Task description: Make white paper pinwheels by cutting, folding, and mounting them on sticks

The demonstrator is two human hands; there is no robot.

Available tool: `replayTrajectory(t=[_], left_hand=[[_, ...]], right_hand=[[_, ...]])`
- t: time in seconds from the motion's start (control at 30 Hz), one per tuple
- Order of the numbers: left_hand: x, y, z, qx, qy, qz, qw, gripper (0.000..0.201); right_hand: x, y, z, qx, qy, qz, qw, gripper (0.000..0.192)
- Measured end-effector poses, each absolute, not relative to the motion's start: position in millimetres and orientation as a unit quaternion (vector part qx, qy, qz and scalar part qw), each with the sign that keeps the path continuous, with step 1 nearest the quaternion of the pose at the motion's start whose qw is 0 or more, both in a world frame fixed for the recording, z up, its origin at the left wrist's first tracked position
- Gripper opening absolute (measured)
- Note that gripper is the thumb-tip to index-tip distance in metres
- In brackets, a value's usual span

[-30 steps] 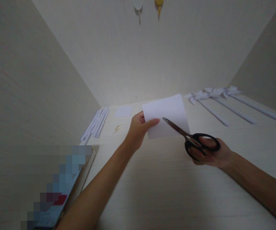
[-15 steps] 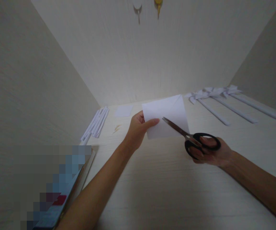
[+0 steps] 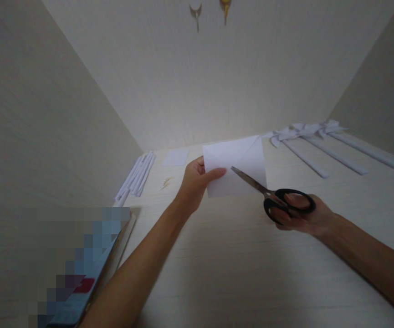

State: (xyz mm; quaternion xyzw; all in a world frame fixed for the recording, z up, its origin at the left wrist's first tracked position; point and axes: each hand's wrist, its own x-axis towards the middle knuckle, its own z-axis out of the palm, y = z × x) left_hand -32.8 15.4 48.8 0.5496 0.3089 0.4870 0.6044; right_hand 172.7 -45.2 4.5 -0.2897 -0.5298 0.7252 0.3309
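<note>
Hands: left hand (image 3: pixel 195 182) pinches paper sheet (image 3: pixel 237 168) edge; right hand (image 3: pixel 301 218) grips scissors (image 3: pixel 275 198), blades over sheet.

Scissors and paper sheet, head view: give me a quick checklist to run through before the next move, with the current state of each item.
1. Left hand pinches the paper sheet at its left edge, thumb on the front: ok.
2. Right hand has its fingers through the black handles of the scissors: ok.
3. Blades lie across the sheet's lower right part, tips near its middle: ok.
4. Blades open or closed: cannot tell, they look nearly together.
5. Left thumb away from the blade tips: ok, a gap shows.
6. Paper pinwheels at the far right stand apart from the scissors: ok.
</note>
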Motion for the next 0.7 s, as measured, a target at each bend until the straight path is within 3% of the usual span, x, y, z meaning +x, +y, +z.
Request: replayTrajectory(t=[0.53,0.7], left_hand=[[-32.2,18.3,47.1,0.546,0.314,0.487,0.605,0.026],[-31.5,17.9,47.2,0.538,0.313,0.486,0.613,0.024]], right_hand=[[177.7,-39.3,-8.1,-0.170,-0.392,0.841,0.332,0.029],[175.7,-41.0,-3.1,-0.190,-0.389,0.841,0.326,0.032]])
